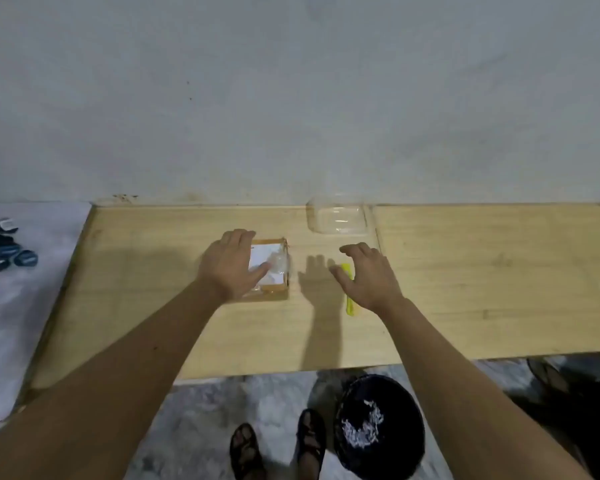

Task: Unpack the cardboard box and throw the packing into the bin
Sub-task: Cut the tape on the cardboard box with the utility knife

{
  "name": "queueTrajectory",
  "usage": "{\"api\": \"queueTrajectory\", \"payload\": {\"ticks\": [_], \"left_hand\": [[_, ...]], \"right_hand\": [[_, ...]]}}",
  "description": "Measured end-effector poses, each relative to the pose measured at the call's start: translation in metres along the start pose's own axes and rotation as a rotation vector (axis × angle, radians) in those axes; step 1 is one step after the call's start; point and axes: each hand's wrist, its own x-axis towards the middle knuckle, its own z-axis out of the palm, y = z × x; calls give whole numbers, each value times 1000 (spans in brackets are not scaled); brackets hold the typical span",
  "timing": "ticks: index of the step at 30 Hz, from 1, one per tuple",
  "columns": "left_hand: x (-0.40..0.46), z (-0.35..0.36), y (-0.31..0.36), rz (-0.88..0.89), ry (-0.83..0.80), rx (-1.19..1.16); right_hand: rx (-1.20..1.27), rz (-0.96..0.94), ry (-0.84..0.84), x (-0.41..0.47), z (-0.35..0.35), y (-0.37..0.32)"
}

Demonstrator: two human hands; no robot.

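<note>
A small cardboard box [274, 268] with a white label and clear tape lies on the wooden table [465, 289]. My left hand [231, 263] rests flat over the box's left side, fingers spread. A little above the table, just right of the box, my right hand [368, 277] hovers with its fingers apart and empty. It partly covers a yellow cutter [349, 299] lying on the table. A black bin [378, 427] with white shredded packing inside stands on the floor below the table's front edge.
A clear plastic container [340, 216] sits at the back of the table by the wall. Several dark round items [9, 249] lie on a white surface at the left. My sandalled feet [278, 445] stand left of the bin.
</note>
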Motion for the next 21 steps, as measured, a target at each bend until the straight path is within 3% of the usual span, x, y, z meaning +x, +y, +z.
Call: {"api": "queueTrajectory", "payload": {"ticks": [3,7,17,21], "left_hand": [[7,30,-8,85,-93,40],[8,60,-16,190,-25,92],[8,65,-21,162,-18,97],[8,63,-22,170,-36,73]], "right_hand": [[-7,67,-55,-7,32,20],[15,180,-107,-14,69,34],[252,400,-87,-5,115,29],[384,369,-125,-1,107,21]]}}
